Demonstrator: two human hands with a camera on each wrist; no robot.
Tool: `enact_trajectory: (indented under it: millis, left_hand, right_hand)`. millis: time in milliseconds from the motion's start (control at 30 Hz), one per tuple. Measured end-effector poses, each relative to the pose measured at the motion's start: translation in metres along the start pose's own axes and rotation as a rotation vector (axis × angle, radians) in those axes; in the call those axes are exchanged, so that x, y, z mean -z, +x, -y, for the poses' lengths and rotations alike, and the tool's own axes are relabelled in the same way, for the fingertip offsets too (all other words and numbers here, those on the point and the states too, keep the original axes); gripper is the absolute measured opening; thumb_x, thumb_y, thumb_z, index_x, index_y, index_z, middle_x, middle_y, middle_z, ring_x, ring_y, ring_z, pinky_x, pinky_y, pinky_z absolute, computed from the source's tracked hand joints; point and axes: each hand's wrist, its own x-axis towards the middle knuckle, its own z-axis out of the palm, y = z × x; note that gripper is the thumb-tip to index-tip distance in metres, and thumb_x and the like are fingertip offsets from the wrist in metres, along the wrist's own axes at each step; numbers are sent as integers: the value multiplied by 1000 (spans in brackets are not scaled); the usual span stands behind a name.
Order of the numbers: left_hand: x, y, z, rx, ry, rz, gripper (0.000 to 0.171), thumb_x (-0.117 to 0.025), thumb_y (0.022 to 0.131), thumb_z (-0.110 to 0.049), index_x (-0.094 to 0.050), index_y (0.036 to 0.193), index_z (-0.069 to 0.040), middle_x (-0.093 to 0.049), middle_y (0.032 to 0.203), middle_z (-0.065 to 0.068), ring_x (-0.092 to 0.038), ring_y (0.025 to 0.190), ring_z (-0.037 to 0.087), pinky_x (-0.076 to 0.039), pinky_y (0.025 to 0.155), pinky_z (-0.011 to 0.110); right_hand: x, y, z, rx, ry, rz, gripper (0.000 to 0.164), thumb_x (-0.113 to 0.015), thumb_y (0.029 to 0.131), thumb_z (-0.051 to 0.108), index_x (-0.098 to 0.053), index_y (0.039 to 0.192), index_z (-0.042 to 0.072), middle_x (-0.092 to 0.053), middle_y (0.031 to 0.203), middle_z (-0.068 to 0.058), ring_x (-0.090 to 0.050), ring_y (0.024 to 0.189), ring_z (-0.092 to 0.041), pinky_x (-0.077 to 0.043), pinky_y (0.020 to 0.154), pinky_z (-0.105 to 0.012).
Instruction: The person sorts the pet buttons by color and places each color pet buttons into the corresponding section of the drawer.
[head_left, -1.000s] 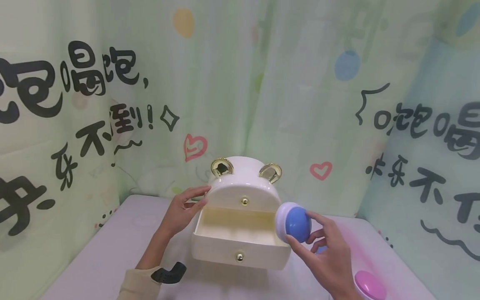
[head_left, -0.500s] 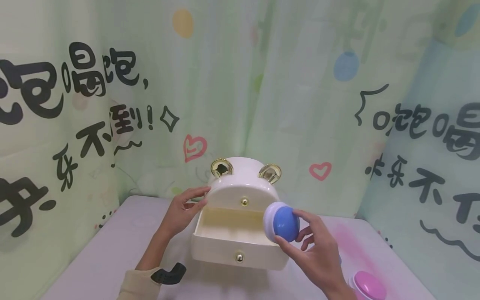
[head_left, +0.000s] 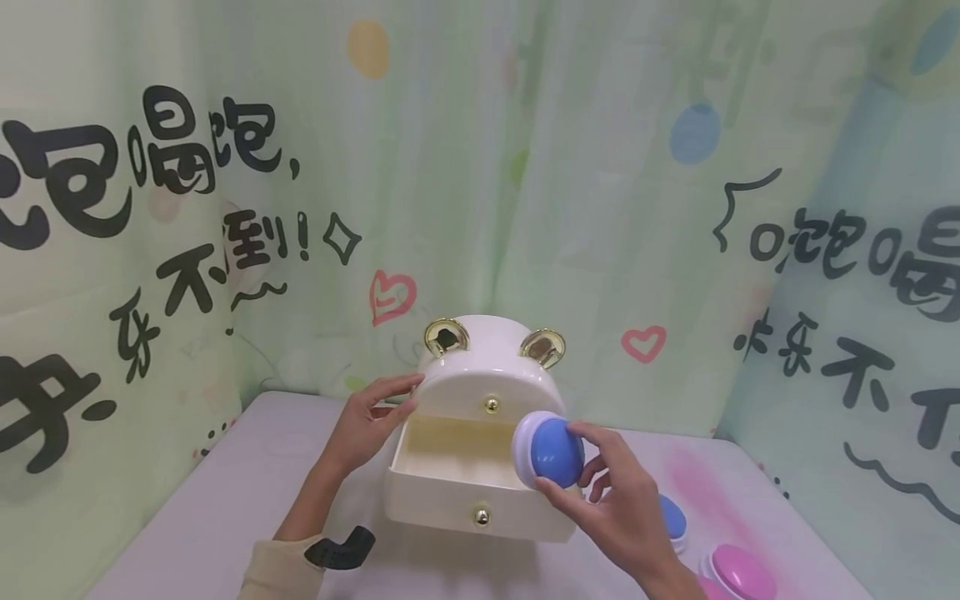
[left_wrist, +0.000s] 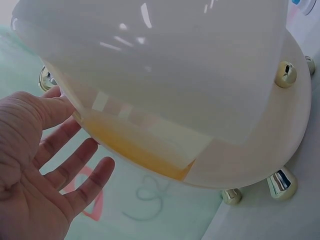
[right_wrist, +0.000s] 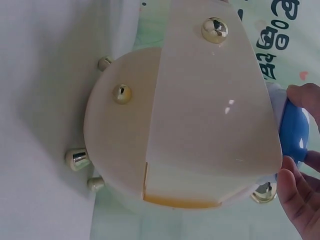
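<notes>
A glossy white storage box with gold ears and round gold knobs stands on the table, its middle drawer pulled out. No contents show in the visible part of the drawer. My left hand rests against the box's left side; in the left wrist view its thumb and forefinger touch the edge, other fingers spread. Between thumb and fingers, my right hand pinches a small round white container with a blue domed top, tilted over the drawer's right side. In the right wrist view the blue top is partly behind the drawer.
To the right on the table, a second blue-topped container is partly hidden by my right hand. Nearer the front is a pink-topped one. Printed curtains hang behind and at both sides of the white table.
My right hand has carried the blue-topped container leftward, from beside the drawer's right edge to over it. The second blue-topped container has come more into view. The left hand has stayed put.
</notes>
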Motion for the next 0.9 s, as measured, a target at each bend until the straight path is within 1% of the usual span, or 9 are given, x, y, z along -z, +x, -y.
enact_trajectory:
  millis: [100,167,333,433,500,633,733,833,900]
  left_hand:
    - [-1,1,-1,-7,-3,7,37,-66,91,-13,-62,128,-10,-59,131,8,-58,117,29,-54,82,30]
    - [-3,2,-4,-5,-1,10,38,-65,91,-9,-61,128,-6,-58,131,11,-57,117,31,-54,83,33]
    - [-2,0,-29,24,24,13,37,-63,90,-2,-59,127,2,-57,130,19,-56,117,38,-53,84,48]
    - [0,-3,-36,31,40,8,37,-64,90,-2,-60,126,2,-58,130,20,-56,116,38,-53,84,48]
    - [2,-5,-32,30,48,1,37,-64,90,-2,-60,126,2,-57,130,19,-56,117,38,-54,83,43]
    - [2,-3,-13,14,45,-17,38,-65,90,-6,-61,127,-4,-58,131,14,-57,116,34,-55,81,33]
    - [1,-2,-2,7,38,-19,37,-66,90,-12,-62,128,-10,-59,131,8,-58,116,29,-55,82,33]
    - [0,-1,2,0,41,-12,37,-66,91,-16,-63,128,-14,-59,130,5,-59,116,27,-55,82,33]
    - [0,0,2,-5,42,-15,37,-66,91,-18,-63,127,-15,-60,130,5,-59,116,27,-55,81,32]
  right_hand:
    - [-2,0,-2,0,-5,20,69,-89,65,33,-57,124,15,-57,101,8,-52,65,-2,-46,54,-14]
    - [-3,1,-4,2,-16,36,69,-89,65,35,-57,123,16,-57,99,9,-51,65,-2,-46,54,-15]
    - [-7,5,-6,-10,-17,85,63,-88,64,40,-61,117,20,-57,93,13,-49,62,-1,-44,52,-17]
    - [-10,6,-7,-3,11,92,53,-87,66,36,-64,111,20,-57,87,15,-49,60,0,-42,51,-14]
    - [-12,8,-8,29,26,67,47,-87,68,29,-65,108,19,-57,81,13,-48,58,1,-40,51,-13]
    - [-12,10,-9,59,27,13,39,-86,69,20,-68,102,15,-60,79,11,-50,57,3,-40,51,-12]
    - [-8,10,-9,59,36,-18,37,-86,69,17,-68,101,15,-63,81,9,-52,58,3,-42,50,-13]
    - [-4,8,-8,45,42,-31,36,-85,69,14,-68,101,14,-65,85,6,-53,59,2,-43,48,-15]
    - [-2,7,-8,17,27,-30,34,-84,71,13,-68,101,14,-65,87,7,-53,61,1,-44,48,-15]
